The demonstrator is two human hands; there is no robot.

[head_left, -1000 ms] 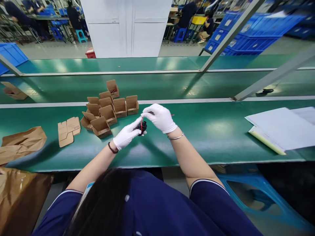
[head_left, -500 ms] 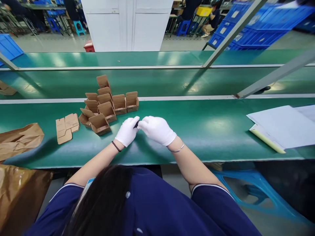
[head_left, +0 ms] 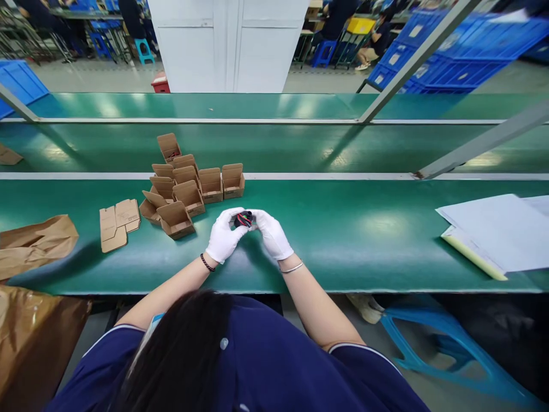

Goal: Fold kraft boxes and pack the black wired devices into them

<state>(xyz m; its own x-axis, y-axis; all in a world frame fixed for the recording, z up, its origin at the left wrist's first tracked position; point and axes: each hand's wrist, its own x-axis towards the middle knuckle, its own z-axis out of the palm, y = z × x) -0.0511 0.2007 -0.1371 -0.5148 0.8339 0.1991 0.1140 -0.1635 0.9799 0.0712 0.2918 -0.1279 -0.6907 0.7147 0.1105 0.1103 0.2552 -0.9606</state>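
We see two hands in soft white cloth gloves, close together near the middle of the frame. The left hand [head_left: 225,236] and the right hand [head_left: 269,233] both have their fingers curled on one small black part [head_left: 243,218], one hand on each side. The part looks round and shiny, and we see thin red wires on it. The fingers hide some of it.

Left of the hands, we see a bunch of brown card boxes [head_left: 175,222] with square sides and lids standing up. One box at the back has something red inside. Beside them, at the left of the frame, lie flat cards [head_left: 119,224] with folds and straight edges. Brown paper [head_left: 38,241], all creased, lies at the far left. In the lower left we see a shiny brown bag [head_left: 38,343].

The table [head_left: 343,229] is smooth and green, and light shines on it. At the right of the frame, white papers [head_left: 489,229] lie over a pale yellow edge. Blue plastic bins [head_left: 446,63] with pale labels are stacked in the upper right. The marks on the boxes and labels are too small for us to read.
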